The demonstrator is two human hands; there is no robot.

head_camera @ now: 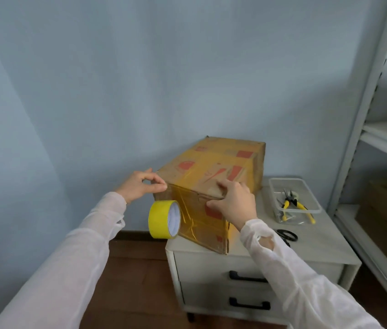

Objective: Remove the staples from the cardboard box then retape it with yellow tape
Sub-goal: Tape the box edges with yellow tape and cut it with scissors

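Head view. A cardboard box (214, 167) is shown lying on a small white desk (325, 248) with two drawers, its near end overhanging the desk's left edge. The box's top and near face are seen covered with glossy yellow strips.

The left hand (138, 186) is held at the upper left corner of the near face. Its thumb and forefinger are closed in a pinch on the end of a tape strip (183, 198) stuck along that face. The yellow tape roll (164, 218) is seen hanging on edge below this hand, against the box's lower left, attached by the strip.

The right hand (233, 203) is laid over the top front edge. Its fingers are released and spread, pressed on the box's top, and the thumb is pressed against the near face; nothing is grasped.

A clear plastic tray (316, 210) is placed to the right of the box, with yellow-handled pliers (292, 204) in it. Black scissors (287, 235) are partly seen in front of the tray, by the right sleeve (306, 288). Metal shelving (363, 110) is seen at far right.
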